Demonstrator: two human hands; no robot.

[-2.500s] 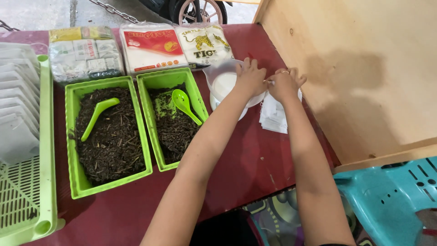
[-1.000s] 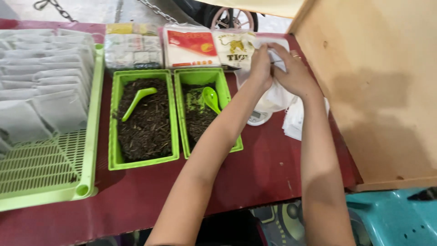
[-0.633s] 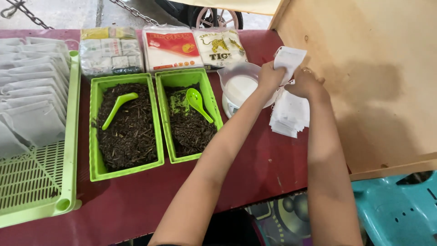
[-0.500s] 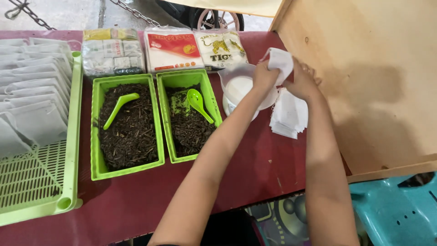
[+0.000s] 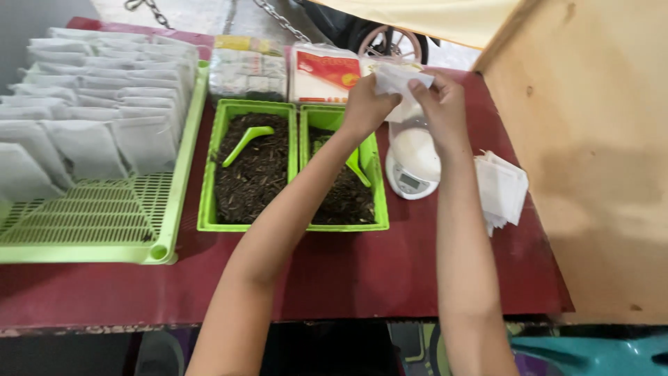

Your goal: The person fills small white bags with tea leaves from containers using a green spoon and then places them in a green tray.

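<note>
The red table ran nearest, its front edge at the bottom of the view. On it, further in, lay a slotted green tray with rows of filled white bags, 2 green tubs of dark dried leaves, each with a green scoop, a small white scale, and a stack of empty white bags at the right. Above the scale, the left hand and right hand pinched 1 white paper bag between their fingertips, held off the table. Sealed packets lay furthest back.
</note>
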